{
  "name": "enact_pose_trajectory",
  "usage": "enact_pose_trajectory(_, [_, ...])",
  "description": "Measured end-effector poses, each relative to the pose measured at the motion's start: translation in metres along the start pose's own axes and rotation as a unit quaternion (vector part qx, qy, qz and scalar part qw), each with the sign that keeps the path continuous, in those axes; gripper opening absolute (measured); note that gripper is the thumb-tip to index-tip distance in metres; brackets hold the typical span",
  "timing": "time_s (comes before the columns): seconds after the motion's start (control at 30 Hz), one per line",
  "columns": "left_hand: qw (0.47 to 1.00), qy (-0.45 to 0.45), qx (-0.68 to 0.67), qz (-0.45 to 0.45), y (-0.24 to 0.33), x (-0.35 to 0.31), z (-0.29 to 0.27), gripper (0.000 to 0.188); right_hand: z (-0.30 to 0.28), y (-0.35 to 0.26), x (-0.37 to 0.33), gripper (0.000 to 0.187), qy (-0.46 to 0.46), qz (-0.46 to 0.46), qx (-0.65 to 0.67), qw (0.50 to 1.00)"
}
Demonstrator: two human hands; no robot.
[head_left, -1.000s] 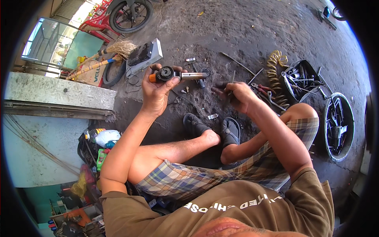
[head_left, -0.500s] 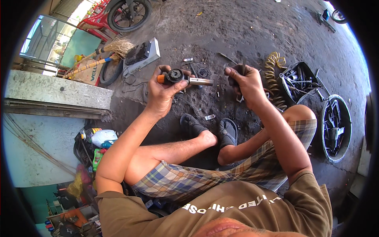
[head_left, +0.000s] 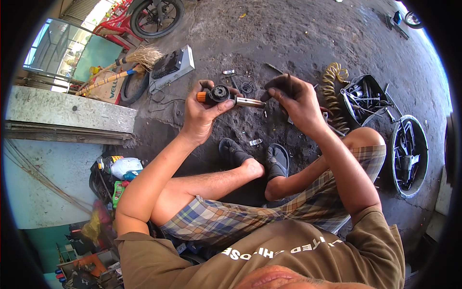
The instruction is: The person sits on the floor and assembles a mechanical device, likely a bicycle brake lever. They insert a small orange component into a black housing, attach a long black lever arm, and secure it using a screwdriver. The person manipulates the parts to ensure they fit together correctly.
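Note:
My left hand is closed around a gas torch head with a black round body, an orange knob and a metal nozzle tube that points right. Close to the tube's open end, my right hand has thumb and fingers pinched together. Something thin and dark shows above its fingers, but I cannot make out what it is. Whether the right fingertips touch the nozzle is hard to tell. Dark stains cover the fingers of both hands.
A coiled yellow air hose lies right of my right hand, beside a black container of tools and a round tub of metal parts. Left stand a grey box, a straw broom and bottles. Sandalled feet rest below my hands.
My right hand has moved left, up to the nozzle's end. The torch head has shifted slightly right and its tube now tilts a little downward.

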State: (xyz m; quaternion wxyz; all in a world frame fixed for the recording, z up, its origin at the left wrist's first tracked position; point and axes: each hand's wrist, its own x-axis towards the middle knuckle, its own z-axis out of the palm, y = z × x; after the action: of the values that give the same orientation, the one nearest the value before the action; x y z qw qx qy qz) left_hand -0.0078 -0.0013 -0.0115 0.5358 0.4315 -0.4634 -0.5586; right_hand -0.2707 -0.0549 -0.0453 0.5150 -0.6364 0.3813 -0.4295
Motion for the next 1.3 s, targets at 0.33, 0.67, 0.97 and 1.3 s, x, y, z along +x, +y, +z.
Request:
enact_pose_trajectory(0.33, [1.000,-0.008,-0.014,-0.008,0.000,-0.001,0.003,0.044,0.002,0.002,-0.003,0.020,-0.020,-0.079,-0.059,0.995])
enact_pose_trajectory(0.67, [0.999,-0.021,-0.031,-0.019,0.002,-0.002,0.007,0.042,0.006,-0.004,-0.005,0.015,0.007,-0.046,-0.003,0.999])
enact_pose_trajectory(0.97, [0.999,-0.021,-0.023,-0.016,-0.001,-0.003,0.010,0.043,0.005,-0.010,-0.008,0.018,-0.007,-0.088,-0.069,0.994])
enact_pose_trajectory(1.3, [1.000,-0.019,-0.002,-0.018,-0.004,-0.003,0.014,0.043,0.012,0.000,-0.011,0.024,-0.028,-0.168,-0.063,0.983])
